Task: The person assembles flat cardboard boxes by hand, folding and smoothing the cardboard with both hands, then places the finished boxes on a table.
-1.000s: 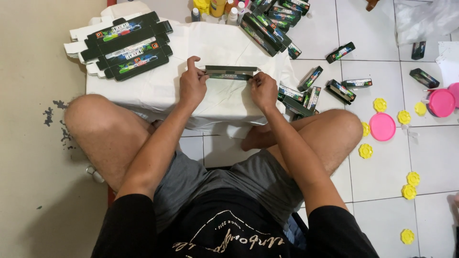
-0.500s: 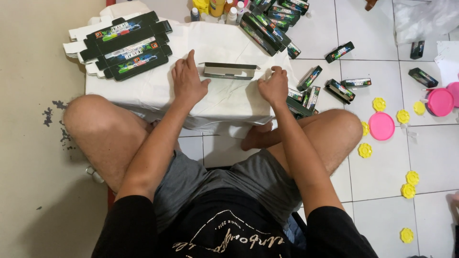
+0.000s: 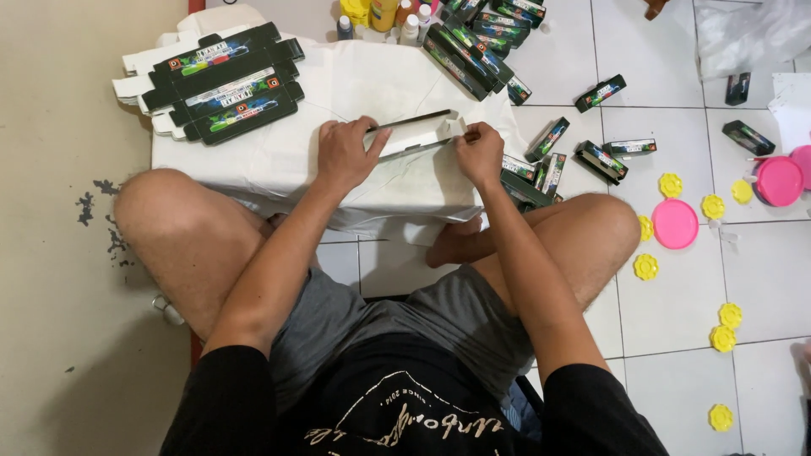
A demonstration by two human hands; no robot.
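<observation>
Cardboard, dark outside and pale inside, forms the long carton [image 3: 416,133] that both hands clamp at its ends: the left hand [image 3: 345,156] grips the left end, the right hand [image 3: 479,154] pinches the right end flap. The carton lies across the middle of the white-covered low table [image 3: 338,84]. At that table's far left corner rests a stack of flat unfolded cartons [image 3: 218,82]. Folded dark boxes [image 3: 477,42] crowd its far right corner. On the tiled floor right of the table lie a pink lid [image 3: 675,224] and yellow caps [image 3: 714,205].
</observation>
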